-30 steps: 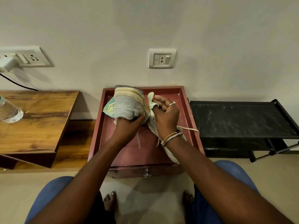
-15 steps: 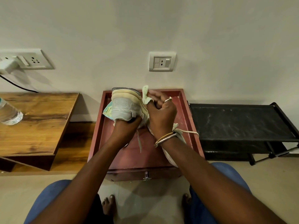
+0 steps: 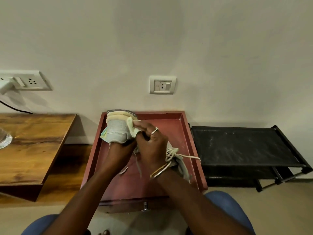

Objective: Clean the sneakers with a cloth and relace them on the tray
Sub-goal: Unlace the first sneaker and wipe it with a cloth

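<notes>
cloth (image 3: 131,127) pressed to sneaker (image 3: 117,131) by right hand (image 3: 152,145)

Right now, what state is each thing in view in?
held sneaker: raised above tray, sole uppermost.
left-hand grip: holds that sneaker from below.
cloth: pressed against the held sneaker.
right-hand grip: holds and presses the cloth.
second sneaker: lying on tray, laces loose.
plug: in its wall socket.

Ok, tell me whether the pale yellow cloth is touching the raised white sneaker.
Touching. The head view shows the right hand holding the pale yellow cloth against the raised white sneaker, no gap visible.
</notes>
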